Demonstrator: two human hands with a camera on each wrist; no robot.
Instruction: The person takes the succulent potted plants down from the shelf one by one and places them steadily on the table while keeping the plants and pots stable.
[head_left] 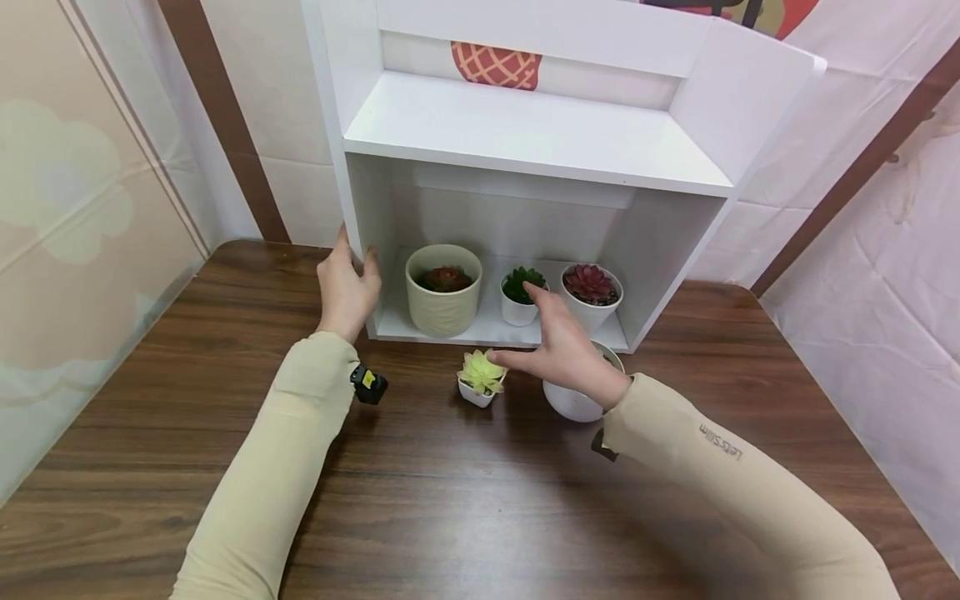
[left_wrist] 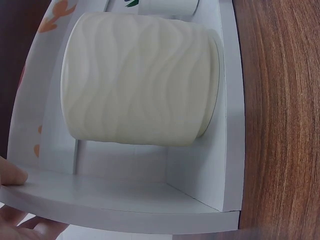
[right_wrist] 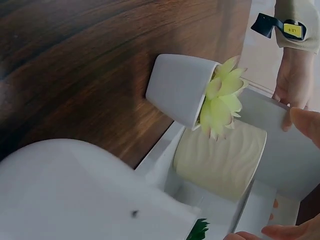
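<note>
My left hand (head_left: 348,287) holds the left side panel (left_wrist: 120,217) of a white shelf unit, with the thumb on the inner face and the fingers outside. My right hand (head_left: 570,350) reaches over the table, thumb and fingers spread, with nothing between them. Partly hidden under it stands a round white pot (head_left: 573,404). Left of that pot, a yellow-green succulent in a small white pot (head_left: 480,379) stands on the table. Inside the lower shelf are a cream wavy pot (left_wrist: 140,80) with a reddish plant, a small green succulent (head_left: 517,286) and a dark red succulent (head_left: 590,285).
The upper shelf board (head_left: 540,125) spans the unit above the pots. The brown wooden table (head_left: 450,517) runs under the unit and both arms. Patterned fabric walls (head_left: 82,167) stand to the left, behind and to the right.
</note>
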